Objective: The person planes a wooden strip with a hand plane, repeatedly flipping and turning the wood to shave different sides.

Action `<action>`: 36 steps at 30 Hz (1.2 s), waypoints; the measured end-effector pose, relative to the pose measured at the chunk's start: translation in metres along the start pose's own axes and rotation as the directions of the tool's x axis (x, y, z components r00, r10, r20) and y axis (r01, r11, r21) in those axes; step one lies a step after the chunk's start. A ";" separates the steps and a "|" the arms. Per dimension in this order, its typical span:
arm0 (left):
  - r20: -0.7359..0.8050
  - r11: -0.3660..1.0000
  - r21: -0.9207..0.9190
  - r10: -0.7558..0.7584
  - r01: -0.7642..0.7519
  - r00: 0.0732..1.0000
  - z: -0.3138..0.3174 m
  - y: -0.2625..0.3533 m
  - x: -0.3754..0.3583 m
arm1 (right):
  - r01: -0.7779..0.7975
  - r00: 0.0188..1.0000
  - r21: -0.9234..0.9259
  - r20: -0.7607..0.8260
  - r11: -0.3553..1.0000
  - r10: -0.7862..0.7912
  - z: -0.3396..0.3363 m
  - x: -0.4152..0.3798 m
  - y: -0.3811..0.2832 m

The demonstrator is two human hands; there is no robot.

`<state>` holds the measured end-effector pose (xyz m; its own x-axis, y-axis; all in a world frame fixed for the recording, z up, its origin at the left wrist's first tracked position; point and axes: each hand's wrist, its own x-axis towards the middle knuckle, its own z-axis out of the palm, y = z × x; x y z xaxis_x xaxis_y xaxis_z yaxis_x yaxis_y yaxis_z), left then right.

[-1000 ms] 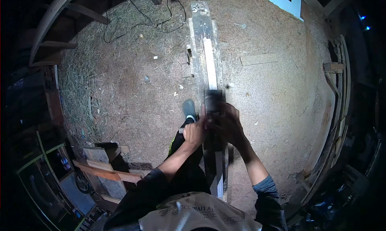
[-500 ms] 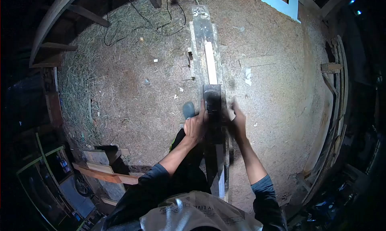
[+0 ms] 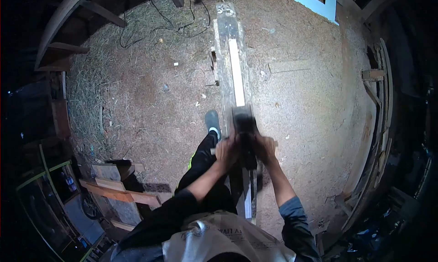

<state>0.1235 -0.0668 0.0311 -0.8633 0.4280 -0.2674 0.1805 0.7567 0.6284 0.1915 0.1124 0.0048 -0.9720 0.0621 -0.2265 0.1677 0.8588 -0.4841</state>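
A dark hand plane (image 3: pixel 243 120), blurred by motion, sits over a pale wooden strip (image 3: pixel 236 70) on a long narrow bench (image 3: pixel 224 75). My left hand (image 3: pixel 226 152) is closed on the plane's left side, where a short handle end pokes out past the fingers. On the opposite side my right hand (image 3: pixel 265 149) wraps round the other end of the handle. The strip runs away from me beyond the front of the plane. Its near part is hidden beneath the tool.
My foot (image 3: pixel 212 120) stands left of the bench on a floor (image 3: pixel 150 107) strewn with debris. Black cables (image 3: pixel 171 27) lie at the far left. Boards (image 3: pixel 123 193) are stacked at the near left, and more timber (image 3: pixel 385 107) lines the right side.
The plane has come back toward my body, baring more of the pale strip. My right hand, earlier with fingers raised, is now closed on the handle. My left hand has moved nearer too.
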 end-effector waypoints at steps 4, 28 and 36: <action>0.073 0.991 0.105 -0.087 0.079 0.994 -0.018 0.011 0.011 | -0.272 0.962 0.122 0.014 0.955 0.272 -0.037 0.018 -0.045; -0.128 0.992 0.117 -0.030 0.045 0.991 -0.062 0.022 0.211 | -0.152 0.943 0.049 -0.291 0.987 0.160 -0.085 0.221 -0.013; -0.231 0.979 0.204 0.036 0.012 0.972 -0.107 0.018 0.365 | -0.289 0.925 0.150 -0.211 0.945 0.316 -0.126 0.368 -0.011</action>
<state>-0.2390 0.0499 0.0227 -0.9418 0.3290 -0.0686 0.2621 0.8467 0.4631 -0.1889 0.1904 0.0332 -0.8806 0.4363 -0.1848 0.4644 0.7176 -0.5191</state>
